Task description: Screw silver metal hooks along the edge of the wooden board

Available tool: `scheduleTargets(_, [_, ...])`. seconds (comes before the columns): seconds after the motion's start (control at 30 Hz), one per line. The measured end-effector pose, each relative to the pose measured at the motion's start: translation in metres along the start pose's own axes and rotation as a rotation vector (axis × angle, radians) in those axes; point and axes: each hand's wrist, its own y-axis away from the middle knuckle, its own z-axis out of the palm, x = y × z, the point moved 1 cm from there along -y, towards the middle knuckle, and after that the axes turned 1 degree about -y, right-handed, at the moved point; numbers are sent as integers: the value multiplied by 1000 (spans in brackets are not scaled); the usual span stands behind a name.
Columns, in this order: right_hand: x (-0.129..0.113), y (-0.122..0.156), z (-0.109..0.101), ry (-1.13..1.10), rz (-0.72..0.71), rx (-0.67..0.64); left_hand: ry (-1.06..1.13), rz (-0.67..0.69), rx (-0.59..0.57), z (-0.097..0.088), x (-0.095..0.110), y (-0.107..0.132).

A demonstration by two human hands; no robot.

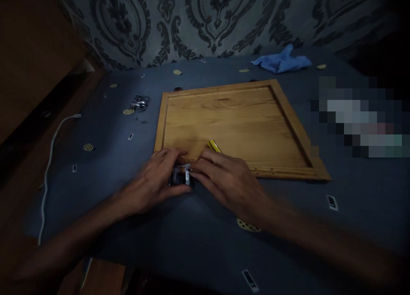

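A framed wooden panel lies flat on a dark blue cloth. At its near edge sits a metal hinge. My left hand is curled around the hinge from the left, fingers closed on it. My right hand presses at the hinge from the right, with a yellow-handled tool sticking out behind its fingers over the panel. How that tool is gripped is hidden by the hand.
More metal hinges and screws lie at the left back. A white cable runs along the left side. A blue rag lies at the back by the patterned wall. A blurred patch is at right.
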Motion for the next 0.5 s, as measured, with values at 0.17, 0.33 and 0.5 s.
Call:
scheduleTargets(0.17, [5, -3, 9, -15, 10, -40, -2, -13, -5, 0, 1, -1])
scheduleTargets(0.33, [7, -7, 7, -17, 6, -75, 3, -6, -12, -1, 3, -2])
scheduleTargets(0.5, [6, -10, 10, -28, -3, -68, -3, 13, 11, 0, 2, -2])
